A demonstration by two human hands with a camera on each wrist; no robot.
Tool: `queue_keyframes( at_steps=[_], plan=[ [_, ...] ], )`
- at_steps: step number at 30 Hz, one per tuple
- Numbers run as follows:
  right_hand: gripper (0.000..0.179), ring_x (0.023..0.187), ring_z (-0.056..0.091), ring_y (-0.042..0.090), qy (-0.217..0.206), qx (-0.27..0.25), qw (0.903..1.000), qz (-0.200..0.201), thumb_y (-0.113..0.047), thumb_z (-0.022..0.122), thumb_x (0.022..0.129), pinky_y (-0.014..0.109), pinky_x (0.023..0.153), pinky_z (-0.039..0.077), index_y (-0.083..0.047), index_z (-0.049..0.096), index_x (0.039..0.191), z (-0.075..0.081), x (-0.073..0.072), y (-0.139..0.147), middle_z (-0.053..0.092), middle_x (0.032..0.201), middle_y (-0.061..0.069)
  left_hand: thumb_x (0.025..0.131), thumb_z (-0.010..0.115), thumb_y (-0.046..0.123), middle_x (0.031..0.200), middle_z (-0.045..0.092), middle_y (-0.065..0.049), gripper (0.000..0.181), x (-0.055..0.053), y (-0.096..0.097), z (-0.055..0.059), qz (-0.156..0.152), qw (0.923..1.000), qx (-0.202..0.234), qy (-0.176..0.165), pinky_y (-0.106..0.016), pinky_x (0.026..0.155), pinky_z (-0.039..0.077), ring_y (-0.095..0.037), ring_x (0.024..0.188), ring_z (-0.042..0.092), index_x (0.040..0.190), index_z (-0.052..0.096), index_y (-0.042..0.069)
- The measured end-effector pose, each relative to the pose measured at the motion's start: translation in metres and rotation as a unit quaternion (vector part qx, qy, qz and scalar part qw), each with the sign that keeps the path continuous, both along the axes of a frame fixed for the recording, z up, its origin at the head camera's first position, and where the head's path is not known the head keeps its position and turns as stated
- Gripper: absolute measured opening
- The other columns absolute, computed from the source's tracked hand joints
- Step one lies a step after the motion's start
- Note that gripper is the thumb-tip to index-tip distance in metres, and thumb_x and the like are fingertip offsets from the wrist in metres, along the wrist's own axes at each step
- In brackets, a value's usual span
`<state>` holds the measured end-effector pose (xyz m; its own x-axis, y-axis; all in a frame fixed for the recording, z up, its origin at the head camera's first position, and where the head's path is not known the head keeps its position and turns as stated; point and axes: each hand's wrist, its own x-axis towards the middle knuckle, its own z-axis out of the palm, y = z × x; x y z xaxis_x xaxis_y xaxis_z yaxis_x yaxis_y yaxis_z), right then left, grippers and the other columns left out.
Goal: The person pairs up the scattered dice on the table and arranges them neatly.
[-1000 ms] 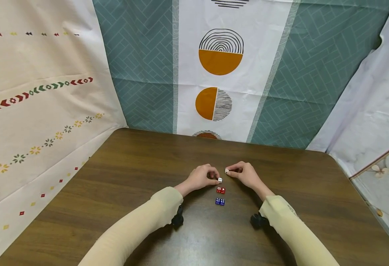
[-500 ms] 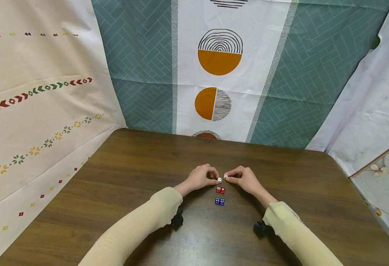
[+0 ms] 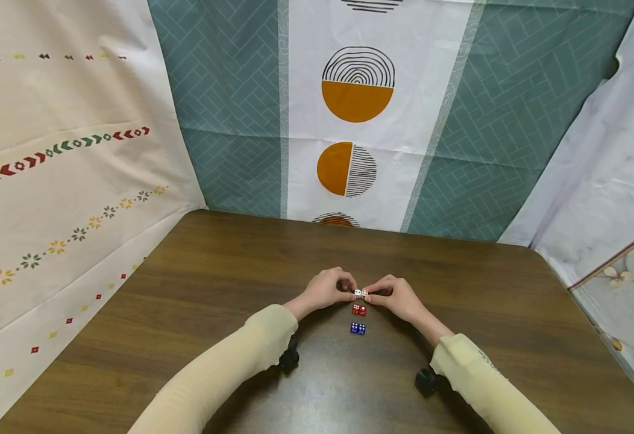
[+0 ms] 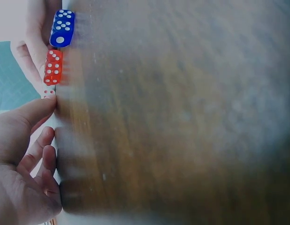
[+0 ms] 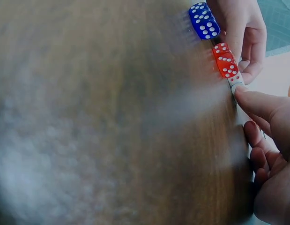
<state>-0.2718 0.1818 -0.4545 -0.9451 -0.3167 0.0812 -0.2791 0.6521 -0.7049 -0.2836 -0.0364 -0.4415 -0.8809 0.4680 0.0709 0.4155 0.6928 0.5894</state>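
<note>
Two white dice meet side by side on the wooden table (image 3: 230,337). My left hand (image 3: 326,288) pinches the left white die (image 3: 357,293) between thumb and finger. From the other side my right hand (image 3: 401,298) pinches the right white die (image 3: 364,294). Just nearer to me lies a pair of red dice (image 3: 358,310), and nearer still a pair of blue dice (image 3: 357,328), each pair side by side. In the left wrist view my thumb partly covers a white die (image 4: 49,93); in the right wrist view the white die (image 5: 234,80) is mostly hidden too.
Behind the table's far edge hangs a green and white patterned cloth (image 3: 357,150). A cream cloth (image 3: 78,163) hangs on the left and a pale floral one (image 3: 615,199) on the right. Black wrist devices (image 3: 290,355) sit under both cuffs.
My right hand has brought its white die toward me and slightly left, against the left white die. My left hand has stayed in place, and the red and blue dice have not moved.
</note>
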Motion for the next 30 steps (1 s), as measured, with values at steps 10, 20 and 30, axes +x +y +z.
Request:
queue_keyframes(
  at_steps=[10,20,30],
  plan=[
    [0.018,0.083,0.05,0.014,-0.007,-0.008,0.9999,0.004,-0.023,0.078,0.085,0.027,0.071,0.039,-0.017,0.08,0.102,0.0017,0.0015,0.0007,0.067,0.096,0.005,0.086,0.078,0.028,0.088,0.06,0.001,0.012,-0.0015,0.0004,-0.0001,-0.003,1.0,-0.003,0.001,-0.024,0.064,0.035,-0.009,0.075,0.048,0.094,0.073,0.021],
    [0.019,0.086,0.052,0.015,-0.004,-0.016,0.9998,0.008,-0.024,0.078,0.085,0.028,0.071,0.039,-0.016,0.08,0.102,0.0,0.003,0.0016,0.066,0.098,0.007,0.085,0.078,0.028,0.088,0.06,0.002,0.011,-0.0005,0.0008,0.0007,0.002,1.0,-0.004,0.001,-0.024,0.064,0.035,-0.009,0.075,0.049,0.093,0.073,0.023],
    [0.02,0.088,0.052,0.016,-0.016,-0.014,0.9998,0.001,-0.024,0.078,0.085,0.028,0.073,0.04,-0.016,0.079,0.104,0.0008,0.0034,0.0011,0.066,0.1,0.006,0.085,0.078,0.028,0.087,0.06,0.002,0.011,-0.0004,0.0005,0.0009,0.005,1.0,-0.002,-0.003,-0.025,0.064,0.034,-0.01,0.075,0.049,0.093,0.073,0.023]
  ],
)
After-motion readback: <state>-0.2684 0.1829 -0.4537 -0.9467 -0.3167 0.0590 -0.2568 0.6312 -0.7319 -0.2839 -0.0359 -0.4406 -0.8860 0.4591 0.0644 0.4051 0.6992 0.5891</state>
